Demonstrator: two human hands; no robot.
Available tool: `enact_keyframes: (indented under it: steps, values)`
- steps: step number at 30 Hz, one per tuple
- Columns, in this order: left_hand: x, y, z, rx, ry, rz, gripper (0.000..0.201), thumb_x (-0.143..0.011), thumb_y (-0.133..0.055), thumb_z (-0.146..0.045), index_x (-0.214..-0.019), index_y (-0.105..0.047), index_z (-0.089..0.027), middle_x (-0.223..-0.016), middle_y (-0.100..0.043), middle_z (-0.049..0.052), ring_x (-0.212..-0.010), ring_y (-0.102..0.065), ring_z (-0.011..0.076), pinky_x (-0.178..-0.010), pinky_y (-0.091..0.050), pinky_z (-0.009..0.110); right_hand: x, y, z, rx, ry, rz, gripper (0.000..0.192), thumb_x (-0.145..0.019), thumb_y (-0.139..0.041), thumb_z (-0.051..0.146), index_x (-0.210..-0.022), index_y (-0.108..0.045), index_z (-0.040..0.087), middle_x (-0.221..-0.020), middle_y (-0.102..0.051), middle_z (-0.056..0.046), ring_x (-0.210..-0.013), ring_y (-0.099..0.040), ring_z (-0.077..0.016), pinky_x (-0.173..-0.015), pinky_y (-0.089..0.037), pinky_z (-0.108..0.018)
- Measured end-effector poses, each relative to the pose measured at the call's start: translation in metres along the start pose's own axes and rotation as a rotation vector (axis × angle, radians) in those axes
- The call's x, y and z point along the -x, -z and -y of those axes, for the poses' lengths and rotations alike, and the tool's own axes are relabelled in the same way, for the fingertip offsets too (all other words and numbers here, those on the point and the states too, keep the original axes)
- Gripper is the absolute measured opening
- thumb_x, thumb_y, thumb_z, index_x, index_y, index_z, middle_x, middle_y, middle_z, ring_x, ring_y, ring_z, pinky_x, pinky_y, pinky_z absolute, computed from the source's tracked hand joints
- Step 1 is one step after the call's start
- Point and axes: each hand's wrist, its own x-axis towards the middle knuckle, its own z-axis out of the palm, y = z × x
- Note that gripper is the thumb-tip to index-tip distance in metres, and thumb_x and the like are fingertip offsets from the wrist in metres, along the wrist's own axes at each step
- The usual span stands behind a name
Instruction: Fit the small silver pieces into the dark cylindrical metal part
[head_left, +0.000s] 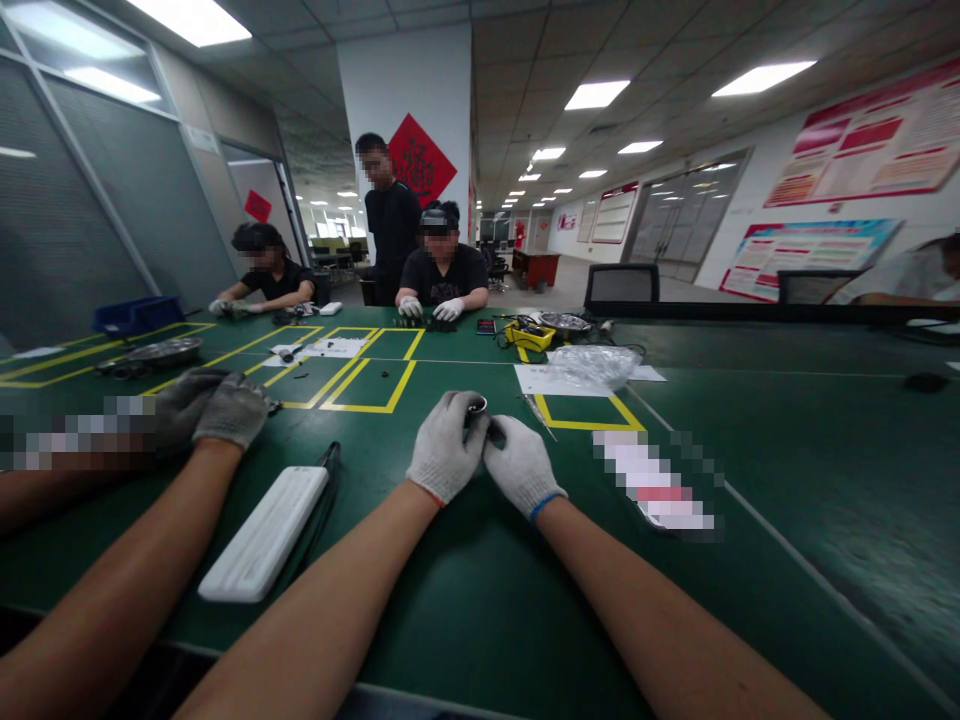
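Both my hands wear white knitted gloves and meet above the green table. In my left hand (448, 448), closed fingers grip a small dark round part with a shiny, pale rim (477, 405); its exact kind is too small to tell. My right hand (523, 466) is closed right beside it, fingertips pinched near the same part. A dark bit shows at those fingertips, but I cannot make out what it is. Just beyond the right hand lie metal tweezers (540, 416). A white power strip (264, 535) with a black cord rests left of my forearms.
At left, a co-worker's gloved hands (232, 410) work close by. Yellow tape (360, 408) marks rectangles on the green table (465, 620). Clear plastic wrap (592, 367) lies on paper, near a yellow tray (529, 338). A blurred-out phone-like slab (652, 485) lies right. Several people are opposite.
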Motion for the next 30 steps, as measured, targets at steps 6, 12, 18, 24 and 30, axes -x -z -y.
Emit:
enact_keyframes:
  steps: [6,12,18,24,30]
  values:
    - [-0.0002,0.0006,-0.0006,0.01,-0.004,0.003,0.016,-0.093,-0.056,-0.019,-0.109,-0.058,-0.021,-0.104,-0.067,0.008,-0.096,-0.067,0.021,-0.086,-0.056,0.034,-0.0001,-0.0023,-0.0014,0.01,0.015,0.012,0.011,-0.086,-0.057,0.02,-0.083,-0.068,0.02,-0.088,-0.071,-0.007,-0.08,-0.061,-0.02,-0.072,-0.042,-0.028]
    - [-0.0009,0.002,-0.0026,0.025,0.006,0.007,0.016,-0.092,-0.059,-0.019,-0.108,-0.058,-0.021,-0.103,-0.068,0.007,-0.094,-0.067,0.0206,-0.084,-0.056,0.034,0.0009,-0.0034,-0.0007,0.0,0.019,0.013,0.011,-0.084,-0.058,0.018,-0.076,-0.064,0.021,-0.083,-0.069,-0.006,-0.076,-0.059,-0.0188,-0.069,-0.04,-0.027]
    - [-0.0007,0.0015,-0.0029,0.026,0.012,0.006,0.018,-0.091,-0.06,-0.019,-0.108,-0.059,-0.021,-0.103,-0.068,0.007,-0.095,-0.067,0.0212,-0.085,-0.056,0.034,0.0011,-0.0027,-0.0005,-0.013,0.037,0.01,0.011,-0.082,-0.058,0.016,-0.075,-0.064,0.021,-0.081,-0.068,-0.006,-0.074,-0.057,-0.0181,-0.069,-0.039,-0.027]
    - [-0.001,0.0017,-0.004,0.019,0.025,0.012,0.018,-0.09,-0.061,-0.019,-0.107,-0.059,-0.022,-0.101,-0.068,0.006,-0.093,-0.067,0.0211,-0.084,-0.056,0.034,0.0011,-0.0018,0.0004,-0.007,0.038,0.011,0.01,-0.082,-0.058,0.017,-0.073,-0.063,0.021,-0.081,-0.068,-0.006,-0.075,-0.057,-0.0185,-0.069,-0.04,-0.027]
    - [-0.0011,0.0018,-0.0039,0.023,0.018,0.012,0.017,-0.09,-0.06,-0.018,-0.106,-0.059,-0.022,-0.101,-0.068,0.007,-0.094,-0.067,0.0213,-0.084,-0.056,0.035,0.0014,-0.0026,0.0002,-0.008,0.036,0.019,0.01,-0.082,-0.058,0.017,-0.073,-0.062,0.021,-0.08,-0.068,-0.005,-0.073,-0.057,-0.0179,-0.068,-0.039,-0.027]
